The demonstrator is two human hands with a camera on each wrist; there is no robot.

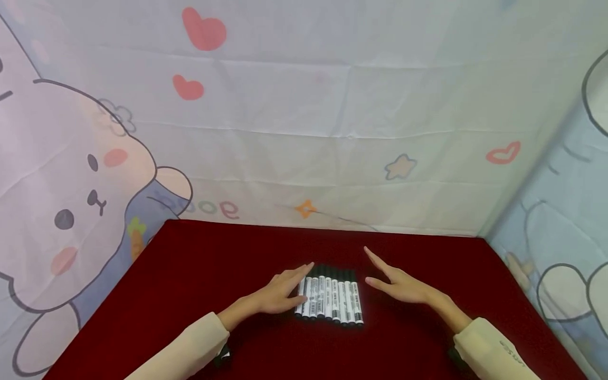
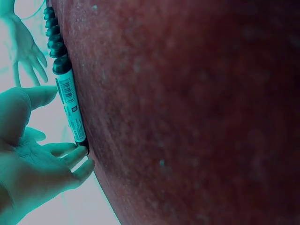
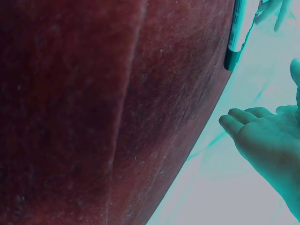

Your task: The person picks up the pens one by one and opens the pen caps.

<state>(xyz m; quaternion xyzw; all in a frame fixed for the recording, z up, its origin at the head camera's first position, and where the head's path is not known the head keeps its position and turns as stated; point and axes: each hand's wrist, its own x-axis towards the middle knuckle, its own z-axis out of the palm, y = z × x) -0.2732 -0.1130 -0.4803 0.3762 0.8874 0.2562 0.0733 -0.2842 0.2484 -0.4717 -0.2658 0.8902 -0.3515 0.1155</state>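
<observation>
Several white markers (image 1: 329, 300) with black caps lie side by side in a row on the dark red cloth. My left hand (image 1: 280, 293) is at the row's left end, thumb and fingers straight along the outermost marker. In the left wrist view, that marker (image 2: 71, 105) shows a barcode, and the left hand's (image 2: 42, 159) fingertips are right at its two ends. To the right of the row, my right hand (image 1: 401, 284) is held with fingers extended, apart from the markers. The right wrist view shows the right hand (image 3: 262, 131) holding nothing, below a marker's end (image 3: 232, 60).
The red cloth (image 1: 190, 279) covers the table. Pale curtains (image 1: 304, 100) with cartoon prints hang behind it and along both sides. A small dark object (image 1: 222, 354) is partly hidden by the left sleeve.
</observation>
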